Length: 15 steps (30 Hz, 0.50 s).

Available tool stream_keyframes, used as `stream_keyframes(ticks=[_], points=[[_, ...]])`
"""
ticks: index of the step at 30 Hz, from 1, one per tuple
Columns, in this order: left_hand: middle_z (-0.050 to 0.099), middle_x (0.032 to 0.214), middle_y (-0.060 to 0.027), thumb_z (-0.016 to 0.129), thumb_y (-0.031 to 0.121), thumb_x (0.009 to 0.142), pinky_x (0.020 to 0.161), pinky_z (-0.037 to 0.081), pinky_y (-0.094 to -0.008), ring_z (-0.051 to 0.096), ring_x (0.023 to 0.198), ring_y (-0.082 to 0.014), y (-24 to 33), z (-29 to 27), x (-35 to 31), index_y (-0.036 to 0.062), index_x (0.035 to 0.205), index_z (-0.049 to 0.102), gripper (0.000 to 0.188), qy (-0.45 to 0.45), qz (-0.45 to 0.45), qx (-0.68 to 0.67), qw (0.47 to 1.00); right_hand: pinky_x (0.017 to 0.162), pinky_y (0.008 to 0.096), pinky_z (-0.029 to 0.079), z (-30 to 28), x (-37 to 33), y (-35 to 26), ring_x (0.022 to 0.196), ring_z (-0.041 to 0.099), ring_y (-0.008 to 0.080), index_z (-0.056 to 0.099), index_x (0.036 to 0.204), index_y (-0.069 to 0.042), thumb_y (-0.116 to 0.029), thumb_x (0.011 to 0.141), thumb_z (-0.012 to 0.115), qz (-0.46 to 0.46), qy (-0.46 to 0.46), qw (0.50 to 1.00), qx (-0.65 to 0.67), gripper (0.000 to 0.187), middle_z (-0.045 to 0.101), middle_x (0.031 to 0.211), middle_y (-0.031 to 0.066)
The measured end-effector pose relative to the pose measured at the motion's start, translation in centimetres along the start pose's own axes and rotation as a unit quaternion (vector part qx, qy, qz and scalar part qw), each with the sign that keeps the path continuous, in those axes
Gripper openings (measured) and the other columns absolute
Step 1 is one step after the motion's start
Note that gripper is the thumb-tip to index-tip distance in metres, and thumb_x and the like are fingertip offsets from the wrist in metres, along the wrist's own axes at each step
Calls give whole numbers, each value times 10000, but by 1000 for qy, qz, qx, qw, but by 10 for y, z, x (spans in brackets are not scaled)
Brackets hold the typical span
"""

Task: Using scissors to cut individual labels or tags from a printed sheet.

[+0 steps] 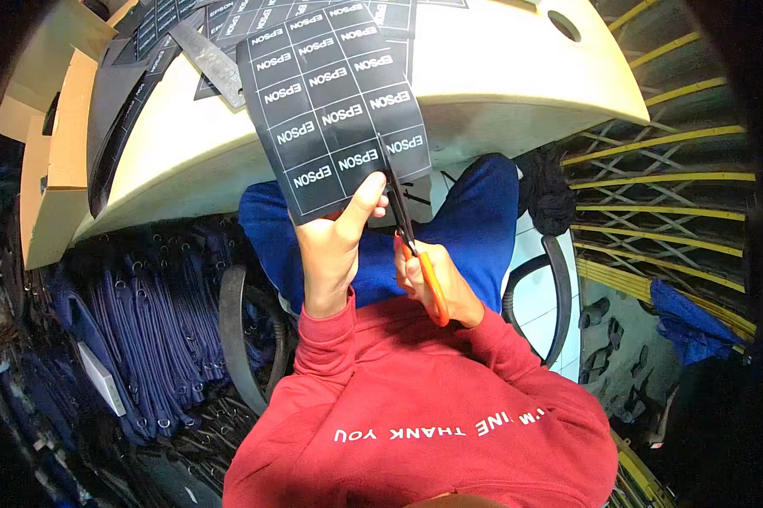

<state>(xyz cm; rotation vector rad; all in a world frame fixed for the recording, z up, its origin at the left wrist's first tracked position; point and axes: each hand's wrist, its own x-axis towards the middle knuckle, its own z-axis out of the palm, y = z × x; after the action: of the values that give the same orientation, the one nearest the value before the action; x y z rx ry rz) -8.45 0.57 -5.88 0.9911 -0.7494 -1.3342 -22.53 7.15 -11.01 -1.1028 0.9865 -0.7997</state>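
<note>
My left hand (337,241) grips the near edge of a black sheet (314,100) printed with rows of white-lettered labels, its thumb on top. The sheet hangs over the table's front edge toward me. In my right hand (449,284) is a pair of scissors (432,279) with orange handles and dark blades. The blades point away from me and lie at a slit running up between two label columns from the sheet's near edge. A narrow strip on the right side of the slit stands apart from the rest at its near end.
More black printed sheets (229,25) and a metal ruler (208,63) lie on the pale curved table (500,72), which has a round hole at right. A cardboard box (68,127) stands left. Dark blue straps (165,330) hang lower left. Chair armrests (559,296) flank me; a yellow folding gate (661,182) is at right.
</note>
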Motion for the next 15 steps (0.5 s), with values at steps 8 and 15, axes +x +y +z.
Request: stream_keyframes(ticks=[8,15], points=[[625,860,-49,720,19,764,562,479,-238,597,651,-133,-2,-1,0,36,985,602,251,9,-3,0,1000,501,300,347,2,1,-1,557,368,102,458,745,-29,-383,948,493,-16,15,1000,-14,410,401,582,7],[625,869,-50,718,15,764,563,480,-238,599,664,-133,-2,-1,0,35,998,602,262,7,-8,-1,1000,484,307,341,4,0,-1,535,368,106,450,737,-37,-410,941,499,-11,21,999,-34,427,396,562,9]])
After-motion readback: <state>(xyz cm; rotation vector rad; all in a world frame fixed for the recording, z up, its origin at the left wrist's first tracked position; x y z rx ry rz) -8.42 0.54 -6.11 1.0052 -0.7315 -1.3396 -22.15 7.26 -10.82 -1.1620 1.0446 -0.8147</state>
